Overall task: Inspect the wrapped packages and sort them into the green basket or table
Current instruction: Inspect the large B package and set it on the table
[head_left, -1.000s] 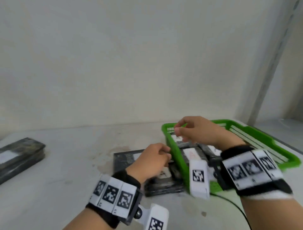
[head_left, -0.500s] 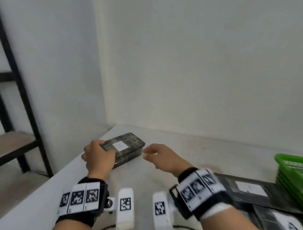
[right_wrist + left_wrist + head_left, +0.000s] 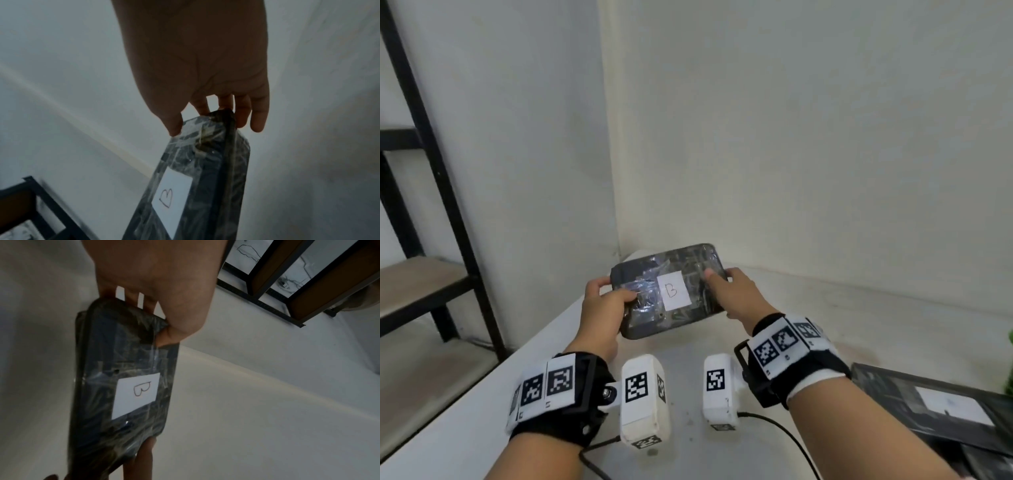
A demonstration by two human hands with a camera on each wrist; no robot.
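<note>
While the left hand (image 3: pixel 604 306) pinches the left end of the wrapped package (image 3: pixel 667 291), thumb on its top face and fingers behind, the right hand (image 3: pixel 736 298) clamps the right end likewise. Package is held clear above the far left corner of the white table (image 3: pixel 859 329), top face tilted toward the camera. White label (image 3: pixel 674 291) at its centre reads "B". More dark packages (image 3: pixel 941 411) lie flat at the near right table edge. Black shelf frame (image 3: pixel 445 205) stands at left.
</note>
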